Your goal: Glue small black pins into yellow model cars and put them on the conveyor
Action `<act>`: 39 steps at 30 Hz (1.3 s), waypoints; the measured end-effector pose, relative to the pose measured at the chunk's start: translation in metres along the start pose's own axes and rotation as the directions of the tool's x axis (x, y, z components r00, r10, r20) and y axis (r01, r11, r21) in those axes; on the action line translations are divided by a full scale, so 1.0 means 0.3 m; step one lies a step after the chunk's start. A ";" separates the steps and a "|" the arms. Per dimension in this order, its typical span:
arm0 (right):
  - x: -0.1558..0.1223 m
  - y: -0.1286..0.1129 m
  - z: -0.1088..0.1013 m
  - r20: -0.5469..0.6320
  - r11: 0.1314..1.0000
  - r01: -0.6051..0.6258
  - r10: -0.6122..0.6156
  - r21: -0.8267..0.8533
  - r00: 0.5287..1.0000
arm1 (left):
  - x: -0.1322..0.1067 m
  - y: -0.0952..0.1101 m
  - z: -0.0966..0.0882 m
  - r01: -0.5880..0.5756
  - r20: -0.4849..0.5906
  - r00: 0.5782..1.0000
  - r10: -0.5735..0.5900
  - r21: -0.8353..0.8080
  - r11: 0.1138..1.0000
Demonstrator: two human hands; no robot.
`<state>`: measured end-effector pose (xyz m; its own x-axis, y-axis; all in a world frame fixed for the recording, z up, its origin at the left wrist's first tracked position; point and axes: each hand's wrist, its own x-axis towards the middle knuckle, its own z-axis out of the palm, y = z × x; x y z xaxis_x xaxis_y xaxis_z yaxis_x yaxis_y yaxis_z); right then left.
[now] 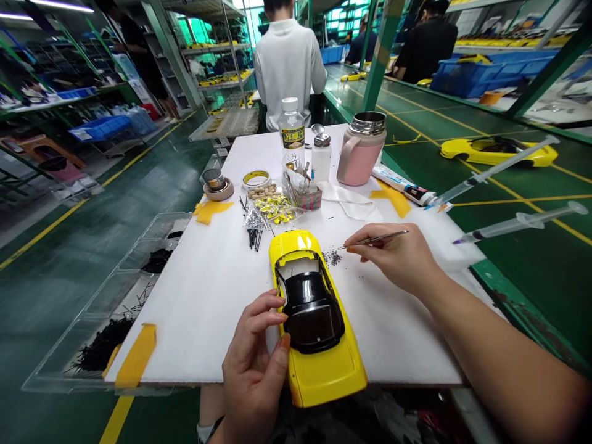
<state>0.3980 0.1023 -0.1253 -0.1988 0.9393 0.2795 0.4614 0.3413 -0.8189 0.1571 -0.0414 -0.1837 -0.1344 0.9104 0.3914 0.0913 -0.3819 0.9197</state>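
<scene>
The left hand (256,364) is curling its fingers halfway shut against the car (314,314), with the thumb pressing at the edge of the black cabin and the fingertips touching the yellow side just ahead of it. Its wrist is coming up from below the near end of the car. The right hand (393,256) is pinching a pair of tweezers (374,239) between thumb and forefinger, the other fingers folded under. It is lying low to the right of the car, forearm stretching back to the right, and the tweezer tips are pointing at a scatter of black specks (332,257) just beside the car's far end (whether the tips are gripping one is too small to tell).

The car is lying lengthwise on a white board (208,296), its near end hanging over the board's edge. Left of the car, bare board is running out to the taped edge. Right of it, past the specks, more bare board is lying open. Beyond its far end, pins (253,237) and a flask (361,151) are crowding in.
</scene>
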 end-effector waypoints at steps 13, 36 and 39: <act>0.011 -0.236 -0.020 0.432 0.959 0.047 0.082 -0.279 0.898 | -0.001 -0.003 -0.001 -0.012 -0.022 1.000 0.011 -0.009 1.000; -0.038 -0.216 0.009 0.454 0.904 0.178 0.019 -0.388 0.891 | -0.005 -0.011 0.006 -0.061 -0.054 0.997 0.061 -0.005 0.998; -0.036 -0.219 0.012 0.464 0.905 0.178 0.024 -0.386 0.885 | -0.007 -0.013 0.004 -0.063 -0.047 0.997 0.064 0.008 0.998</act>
<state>0.3666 0.0696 -0.0765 -0.5666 0.8240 -0.0049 0.7160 0.4893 -0.4980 0.1583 -0.0416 -0.1883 -0.1748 0.8757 0.4502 0.1071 -0.4376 0.8928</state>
